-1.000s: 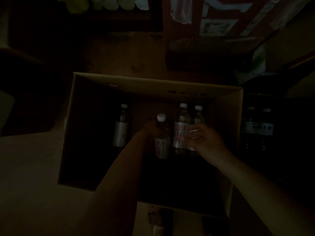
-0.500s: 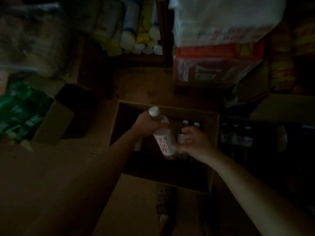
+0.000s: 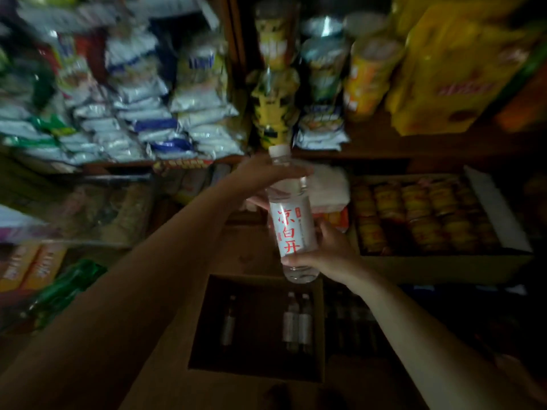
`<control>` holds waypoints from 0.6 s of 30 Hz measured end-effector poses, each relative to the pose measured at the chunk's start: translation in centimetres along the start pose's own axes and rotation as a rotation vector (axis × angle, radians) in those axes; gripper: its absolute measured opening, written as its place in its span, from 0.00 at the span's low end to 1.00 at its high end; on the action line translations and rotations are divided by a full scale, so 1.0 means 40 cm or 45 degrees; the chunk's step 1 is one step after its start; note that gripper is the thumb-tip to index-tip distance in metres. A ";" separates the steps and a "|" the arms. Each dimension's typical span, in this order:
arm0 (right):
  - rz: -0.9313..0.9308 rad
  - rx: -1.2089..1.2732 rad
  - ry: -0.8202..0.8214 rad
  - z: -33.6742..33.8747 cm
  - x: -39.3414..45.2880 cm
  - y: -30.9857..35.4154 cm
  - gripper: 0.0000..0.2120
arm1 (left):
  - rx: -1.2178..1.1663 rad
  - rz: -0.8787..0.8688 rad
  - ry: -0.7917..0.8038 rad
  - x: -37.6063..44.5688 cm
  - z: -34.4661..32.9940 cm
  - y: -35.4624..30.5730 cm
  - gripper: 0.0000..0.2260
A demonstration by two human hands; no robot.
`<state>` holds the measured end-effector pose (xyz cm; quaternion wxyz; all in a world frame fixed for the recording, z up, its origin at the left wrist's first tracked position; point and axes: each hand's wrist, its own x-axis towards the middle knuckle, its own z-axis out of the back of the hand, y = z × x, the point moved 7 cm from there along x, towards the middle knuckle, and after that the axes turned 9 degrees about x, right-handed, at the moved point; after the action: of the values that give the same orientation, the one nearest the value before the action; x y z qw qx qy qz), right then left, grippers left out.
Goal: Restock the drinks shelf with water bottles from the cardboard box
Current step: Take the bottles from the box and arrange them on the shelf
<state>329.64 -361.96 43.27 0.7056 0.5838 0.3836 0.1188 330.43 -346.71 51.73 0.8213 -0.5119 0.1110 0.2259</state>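
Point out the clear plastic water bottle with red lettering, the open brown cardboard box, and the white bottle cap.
Clear plastic water bottle with red lettering (image 3: 291, 229): head view, on its label.
Open brown cardboard box (image 3: 321, 329): head view, right wall.
White bottle cap (image 3: 279, 150): head view, cap side.

four water bottles (image 3: 291, 220), one cardboard box (image 3: 321, 335), two hands (image 3: 328, 250)

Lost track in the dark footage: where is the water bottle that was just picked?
In the head view it is centre frame: the water bottle is held upright above the cardboard box, left hand at its neck, right hand near its base.
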 end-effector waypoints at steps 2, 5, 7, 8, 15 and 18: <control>0.043 0.023 -0.086 0.051 -0.046 0.101 0.33 | -0.065 -0.083 0.065 -0.045 0.018 -0.106 0.19; 0.106 0.075 -0.143 0.127 -0.135 0.229 0.39 | -0.101 -0.262 0.214 -0.106 0.009 -0.256 0.14; 0.156 0.106 -0.196 0.180 -0.207 0.301 0.38 | -0.140 -0.352 0.262 -0.138 -0.008 -0.349 0.14; 0.177 0.115 -0.233 0.206 -0.244 0.332 0.36 | -0.165 -0.392 0.286 -0.154 -0.020 -0.396 0.15; 0.341 0.122 -0.466 0.429 -0.524 0.467 0.24 | -0.121 -0.650 0.350 -0.291 -0.183 -0.762 0.17; 0.400 0.100 -0.558 0.536 -0.667 0.509 0.25 | -0.073 -0.760 0.395 -0.363 -0.280 -0.903 0.17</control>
<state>331.87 -388.20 73.13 0.7215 0.6749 0.1307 0.0825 335.81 -373.91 81.24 0.8099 -0.5729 0.0732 -0.1021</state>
